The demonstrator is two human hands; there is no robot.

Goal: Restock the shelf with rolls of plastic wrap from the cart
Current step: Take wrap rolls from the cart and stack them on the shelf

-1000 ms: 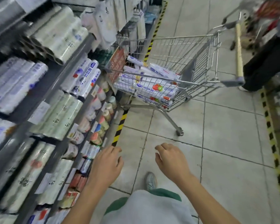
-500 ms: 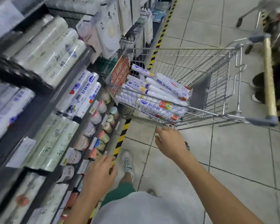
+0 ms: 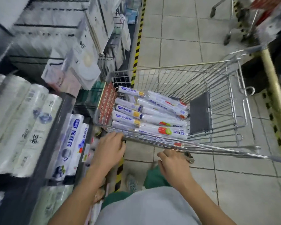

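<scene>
The rolls of plastic wrap point(image 3: 150, 117) lie heaped in the left end of the cart point(image 3: 193, 82), at centre frame, and none is in hand yet. By my reading this restocking trip is at its start, with the whole pile left to move. The shelf point(image 3: 55, 127), along the left edge, already carries similar rolls, but blur smears them, so any gap is hard to make out. The left hand point(image 3: 109, 149) reaches the cart's near rim. Whether its fingers clasp the wire I cannot tell. The right hand point(image 3: 173, 164), lower centre, is loosely curled and holds nothing.
</scene>
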